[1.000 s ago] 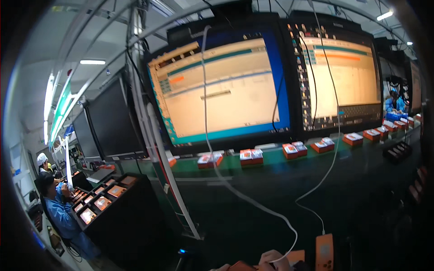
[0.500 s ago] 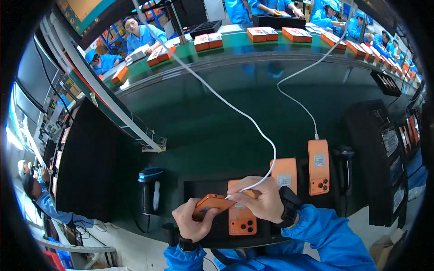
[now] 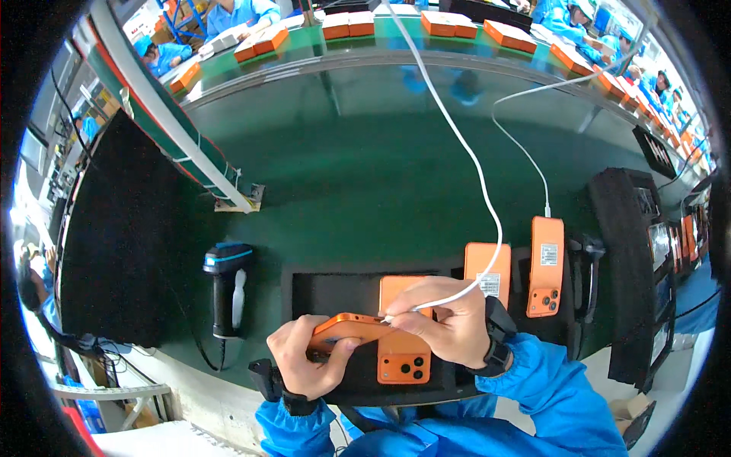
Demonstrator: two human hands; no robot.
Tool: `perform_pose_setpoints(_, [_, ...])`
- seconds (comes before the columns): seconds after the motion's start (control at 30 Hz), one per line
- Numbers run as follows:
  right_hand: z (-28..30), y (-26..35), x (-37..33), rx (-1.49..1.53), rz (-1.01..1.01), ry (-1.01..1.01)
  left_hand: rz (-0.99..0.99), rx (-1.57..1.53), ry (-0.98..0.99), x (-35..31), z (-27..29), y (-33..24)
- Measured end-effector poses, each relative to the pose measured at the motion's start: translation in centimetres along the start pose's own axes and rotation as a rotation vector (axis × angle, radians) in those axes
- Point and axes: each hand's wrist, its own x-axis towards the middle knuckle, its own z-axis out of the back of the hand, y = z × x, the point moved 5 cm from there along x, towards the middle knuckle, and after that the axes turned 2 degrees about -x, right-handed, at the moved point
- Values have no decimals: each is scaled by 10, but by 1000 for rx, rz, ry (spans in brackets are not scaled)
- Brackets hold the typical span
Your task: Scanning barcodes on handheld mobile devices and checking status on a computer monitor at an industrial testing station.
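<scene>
My left hand [image 3: 308, 358] grips an orange phone [image 3: 352, 327] by its sides, tilted with its port edge up. My right hand [image 3: 454, 324] pinches the plug end of a white charging cable [image 3: 488, 190] at that edge; whether the plug sits inside the port is hidden by my fingers. Under my hands another orange phone [image 3: 403, 367] lies camera side up on a black tray [image 3: 327, 286]. To the right lies an orange phone with a white label [image 3: 487, 263], partly behind my right hand. Beyond it, a third lying phone [image 3: 545, 259] has a second white cable [image 3: 525, 148] plugged in.
A handheld scanner [image 3: 225, 293] lies at left, another dark scanner [image 3: 588, 278] at right. A metal post [image 3: 171, 122] and black panel [image 3: 114, 244] stand left, a black rack [image 3: 628, 305] right. Orange-and-white boxes [image 3: 349, 26] line the far belt, with co-workers in blue behind.
The view has tipped downward, so the far belt and co-workers sit higher in the picture. My hands keep the same hold on the phone and the cable plug.
</scene>
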Motion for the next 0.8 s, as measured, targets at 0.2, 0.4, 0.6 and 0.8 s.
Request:
perform_pose_setpoints(0.2, [-1,7,5,-190,35,47,-149,24,48,5,-1,-7])
perform_pose_setpoints(0.4, [-1,7,2,-62,4,8,-70,13,13,4,4,-4])
perform_pose_setpoints(0.6, [-1,13,4,-254,123,84,-30,-33,72,-2,0,3])
perform_pose_setpoints(0.8, [-2,10,1,-108,61,34,-120,-11,27,4,4,-1])
